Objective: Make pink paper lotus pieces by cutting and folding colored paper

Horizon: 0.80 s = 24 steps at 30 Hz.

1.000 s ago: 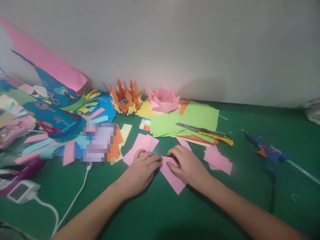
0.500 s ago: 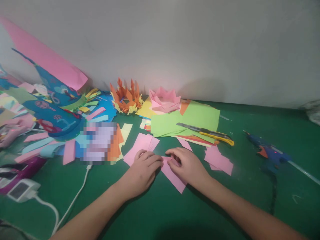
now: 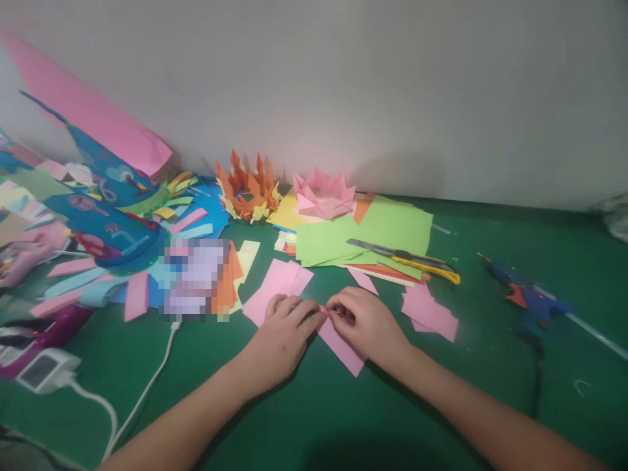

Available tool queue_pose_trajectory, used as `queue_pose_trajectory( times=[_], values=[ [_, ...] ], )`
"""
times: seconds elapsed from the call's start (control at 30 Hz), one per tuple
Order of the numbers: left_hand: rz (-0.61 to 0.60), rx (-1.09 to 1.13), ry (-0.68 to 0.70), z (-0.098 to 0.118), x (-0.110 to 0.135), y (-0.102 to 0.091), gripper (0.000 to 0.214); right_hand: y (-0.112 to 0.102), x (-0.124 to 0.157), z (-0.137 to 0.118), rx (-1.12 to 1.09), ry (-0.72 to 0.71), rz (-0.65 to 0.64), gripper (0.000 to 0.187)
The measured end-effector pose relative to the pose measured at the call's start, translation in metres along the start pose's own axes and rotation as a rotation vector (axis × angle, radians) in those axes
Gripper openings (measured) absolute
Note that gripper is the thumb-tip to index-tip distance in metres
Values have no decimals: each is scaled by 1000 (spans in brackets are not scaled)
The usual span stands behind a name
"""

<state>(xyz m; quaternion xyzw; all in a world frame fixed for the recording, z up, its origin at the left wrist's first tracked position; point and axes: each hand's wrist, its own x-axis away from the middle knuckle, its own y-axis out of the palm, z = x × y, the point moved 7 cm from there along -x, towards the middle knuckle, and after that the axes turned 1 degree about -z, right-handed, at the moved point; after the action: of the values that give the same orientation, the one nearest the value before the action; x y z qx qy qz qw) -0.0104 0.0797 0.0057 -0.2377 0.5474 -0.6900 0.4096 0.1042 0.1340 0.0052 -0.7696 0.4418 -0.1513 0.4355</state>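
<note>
A small pink paper piece (image 3: 343, 350) lies on the green table (image 3: 343, 418) in front of me. My left hand (image 3: 282, 333) presses its fingertips on the paper's left corner, fingers bent. My right hand (image 3: 366, 320) pinches the same paper's upper edge, fingers curled over it. The two hands meet at the paper's top corner. More pink paper pieces (image 3: 275, 288) lie just behind my left hand, and another small pile of pink pieces (image 3: 432, 313) lies right of my right hand.
Green paper sheets (image 3: 383, 235) carry a yellow utility knife (image 3: 417, 261). A pink paper flower (image 3: 324, 196) and an orange paper flower (image 3: 248, 190) stand by the wall. A blue glue gun (image 3: 527, 297) lies at right. Coloured paper crafts (image 3: 98, 222) and a white charger (image 3: 46, 371) are at left.
Both hands drew together over the pink paper. My right hand's fingers curled from flat into a pinch on the edge, and the paper shifted slightly toward the wall.
</note>
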Motion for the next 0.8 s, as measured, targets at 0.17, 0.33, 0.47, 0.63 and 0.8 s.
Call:
queue_pose_trajectory(
  times=[0.17,0.33,0.47,0.63,0.8],
  values=[
    [-1,4,-16,-1,-1,0,43,1,5,-7,25,-153,10,15],
    [29,55,-42,-2,-1,-3,33,2,8,-12,81,-258,22,19],
    [34,40,-23,0,0,-6,34,4,10,-17,154,-342,13,26],
    [39,44,-17,-1,1,-7,35,6,11,-18,228,-396,20,29],
    [35,48,-12,-1,2,-7,36,7,14,-22,303,-463,38,26]
  ],
)
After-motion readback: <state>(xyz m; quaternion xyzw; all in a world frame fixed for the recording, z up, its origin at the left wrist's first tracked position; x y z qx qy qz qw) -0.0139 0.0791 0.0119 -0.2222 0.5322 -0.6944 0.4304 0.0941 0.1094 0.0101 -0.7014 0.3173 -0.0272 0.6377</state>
